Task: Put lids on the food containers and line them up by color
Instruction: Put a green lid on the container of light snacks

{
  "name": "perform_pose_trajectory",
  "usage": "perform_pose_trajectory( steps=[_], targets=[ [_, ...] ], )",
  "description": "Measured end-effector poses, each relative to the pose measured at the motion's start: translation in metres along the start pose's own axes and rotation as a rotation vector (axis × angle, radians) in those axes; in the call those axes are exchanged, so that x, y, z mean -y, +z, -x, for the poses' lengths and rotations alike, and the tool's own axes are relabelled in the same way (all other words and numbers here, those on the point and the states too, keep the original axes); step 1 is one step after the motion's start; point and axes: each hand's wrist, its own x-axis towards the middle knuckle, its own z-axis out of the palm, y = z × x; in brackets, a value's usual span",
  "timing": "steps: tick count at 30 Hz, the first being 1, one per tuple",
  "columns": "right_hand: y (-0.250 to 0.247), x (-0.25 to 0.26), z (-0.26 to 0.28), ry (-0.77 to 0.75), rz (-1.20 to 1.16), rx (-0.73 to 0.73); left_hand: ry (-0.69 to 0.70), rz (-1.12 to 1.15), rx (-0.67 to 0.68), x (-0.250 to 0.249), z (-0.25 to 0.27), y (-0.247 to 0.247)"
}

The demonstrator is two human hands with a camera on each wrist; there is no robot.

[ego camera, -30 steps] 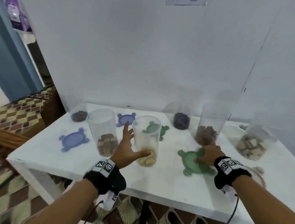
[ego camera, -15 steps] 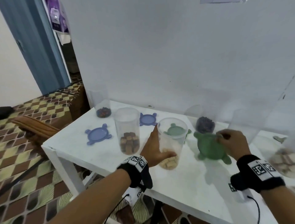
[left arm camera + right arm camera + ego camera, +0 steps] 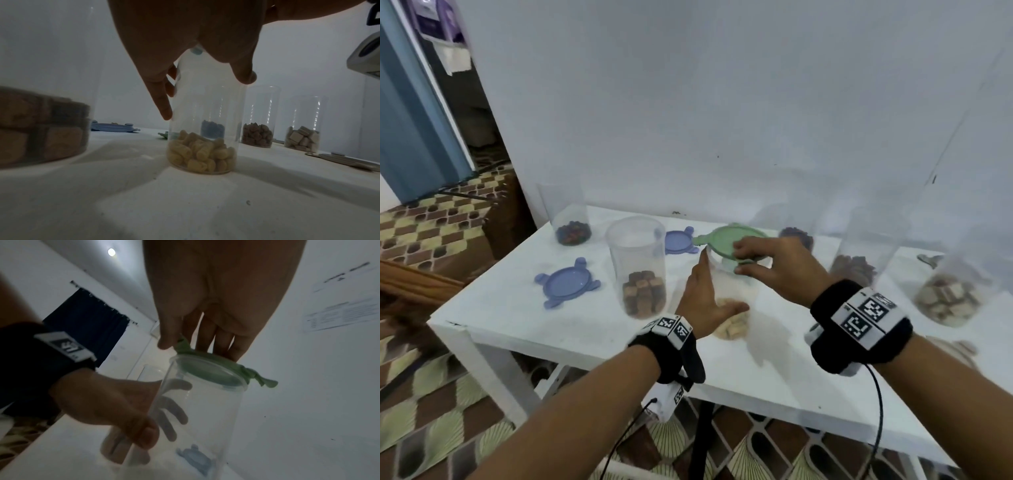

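Note:
A clear container with yellow snacks [image 3: 732, 325] stands near the table's front edge. My left hand [image 3: 722, 281] grips its side, thumb in front and fingers behind. My right hand [image 3: 739, 257] pinches a green lid [image 3: 724, 240] with tabs and holds it over the container's mouth. In the right wrist view the green lid [image 3: 207, 369] lies on the rim of the container [image 3: 195, 410], under my right hand [image 3: 198, 348]. The left wrist view shows my left hand [image 3: 205, 95] round the same container [image 3: 202, 152].
On the white table [image 3: 756, 370] two blue lids [image 3: 566, 282] [image 3: 678, 241] lie at the left. An open container of brown cubes [image 3: 640, 267] stands beside my left hand. Several more open containers [image 3: 945, 301] stand along the back and right. A wall is close behind.
My right hand lifted the green lid off the table and carried it left onto the snack container's mouth. My left hand kept its grip on the container.

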Motion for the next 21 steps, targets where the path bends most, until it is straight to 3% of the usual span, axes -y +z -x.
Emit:
perform_pose_trajectory(
  steps=[7,12,16,19,21],
  targets=[
    [0.003,0.004,0.001,0.003,0.067,0.048,0.034,-0.014,-0.017,0.005,-0.003,0.001],
    [0.008,0.011,0.001,-0.104,0.342,0.091,0.030,-0.014,0.010,0.006,-0.002,0.000],
    [-0.002,0.021,-0.004,-0.086,0.470,0.176,0.023,-0.018,0.019,0.004,-0.003,-0.001],
    [-0.011,0.028,-0.008,-0.033,0.428,0.237,0.017,-0.016,0.014,0.003,-0.002,-0.002],
    [-0.022,0.028,-0.018,0.063,0.258,0.270,0.034,-0.031,0.014,0.001,-0.001,-0.003]
  ],
)
